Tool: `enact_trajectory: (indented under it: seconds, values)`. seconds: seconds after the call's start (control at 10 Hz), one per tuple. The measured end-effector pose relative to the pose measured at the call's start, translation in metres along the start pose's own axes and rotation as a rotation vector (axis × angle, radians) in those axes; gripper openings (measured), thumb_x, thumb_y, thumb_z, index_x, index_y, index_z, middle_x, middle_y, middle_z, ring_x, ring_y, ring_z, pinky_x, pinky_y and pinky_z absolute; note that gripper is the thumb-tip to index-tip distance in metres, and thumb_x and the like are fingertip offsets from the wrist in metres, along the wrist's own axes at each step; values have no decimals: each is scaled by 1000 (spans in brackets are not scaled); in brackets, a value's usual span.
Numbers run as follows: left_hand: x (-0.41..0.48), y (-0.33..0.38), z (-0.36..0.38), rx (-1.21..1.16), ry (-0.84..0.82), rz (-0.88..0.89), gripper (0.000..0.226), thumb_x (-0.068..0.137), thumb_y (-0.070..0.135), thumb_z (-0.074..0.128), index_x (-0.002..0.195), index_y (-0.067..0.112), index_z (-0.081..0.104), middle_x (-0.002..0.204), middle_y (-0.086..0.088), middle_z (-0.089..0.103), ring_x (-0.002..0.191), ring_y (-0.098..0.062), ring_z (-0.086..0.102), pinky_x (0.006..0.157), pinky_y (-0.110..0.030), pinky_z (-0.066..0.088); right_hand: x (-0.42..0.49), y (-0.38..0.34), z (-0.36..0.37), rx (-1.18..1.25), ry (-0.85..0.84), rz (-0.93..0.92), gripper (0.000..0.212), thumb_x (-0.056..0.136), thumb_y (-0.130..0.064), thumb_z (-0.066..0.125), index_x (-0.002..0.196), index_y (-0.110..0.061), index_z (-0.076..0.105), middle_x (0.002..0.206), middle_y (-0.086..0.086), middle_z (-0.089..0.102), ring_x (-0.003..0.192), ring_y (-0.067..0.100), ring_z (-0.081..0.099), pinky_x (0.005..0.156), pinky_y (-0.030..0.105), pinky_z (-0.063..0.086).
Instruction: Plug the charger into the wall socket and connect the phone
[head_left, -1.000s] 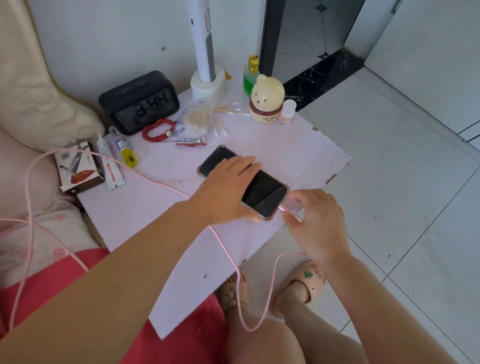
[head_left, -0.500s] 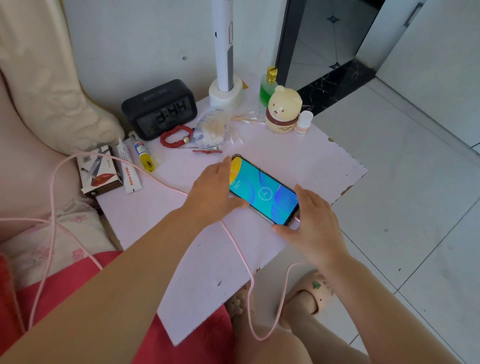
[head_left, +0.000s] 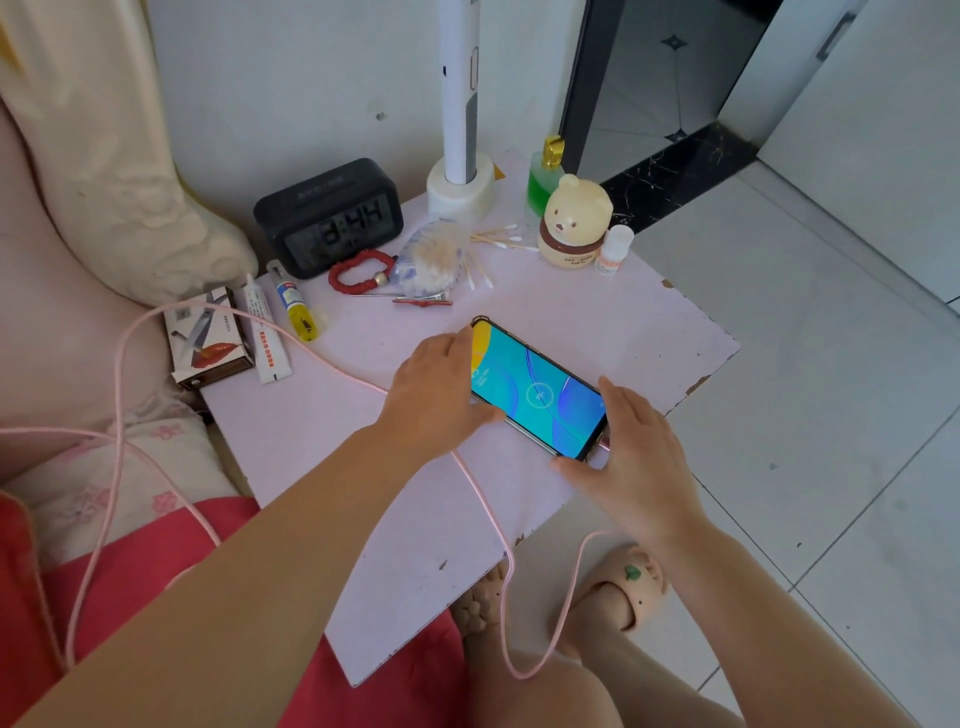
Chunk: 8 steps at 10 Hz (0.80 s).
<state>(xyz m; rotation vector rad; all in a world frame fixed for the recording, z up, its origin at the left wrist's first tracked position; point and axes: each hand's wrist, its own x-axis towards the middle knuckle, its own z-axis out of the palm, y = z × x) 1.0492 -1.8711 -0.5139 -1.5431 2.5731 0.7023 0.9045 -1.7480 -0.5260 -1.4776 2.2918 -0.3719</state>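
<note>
The phone lies flat on the pale pink table with its screen lit blue and yellow. My left hand holds its left end, with fingers at the far corner and thumb along the near edge. My right hand touches the right end with straight fingers. The pink cable is plugged in there, loops off the table's front edge, comes back under my left arm and runs left over the bed. Charger and wall socket are out of view.
At the back of the table stand a black clock, a white stand, a green bottle and a bear jar. Cotton swabs, a red bracelet, tubes and a box lie left. Tiled floor is on the right.
The phone's dark screen has lit up. My left hand slid off the screen to the left end. My right hand left the cable plug and now rests at the phone's right end.
</note>
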Motion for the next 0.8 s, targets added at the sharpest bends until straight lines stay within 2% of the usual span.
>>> enact_trajectory:
  seconds: [0.2,0.5,0.7,0.8]
  values:
    - [-2,1,4,55,-14,-18,82,85,42,58,146,16,11,151,-5,25,140,-23,22,112,-36,26,1,-1,-3,-18,-19,-7,86,75,-50,66,141,-15,23,131,5,42,122,17,41,98,33,44]
    - [-2,9,3,71,-37,-68,82,84,39,60,146,18,9,152,-4,24,140,-23,24,113,-38,28,8,-6,-10,-74,-74,-33,84,77,-49,63,140,-16,19,127,2,39,117,16,39,95,28,43]
    - [-2,16,-9,134,-84,-104,84,85,43,57,146,16,7,154,-6,21,140,-23,23,116,-38,24,19,-8,-14,-92,-152,-40,83,77,-48,63,140,-20,17,132,1,37,123,17,35,100,29,41]
    - [-2,28,-17,151,-154,-149,80,87,40,56,146,17,7,153,-6,22,140,-23,24,116,-39,24,24,-12,-28,-85,-274,-49,83,78,-45,63,142,-20,15,136,2,36,127,19,34,103,32,38]
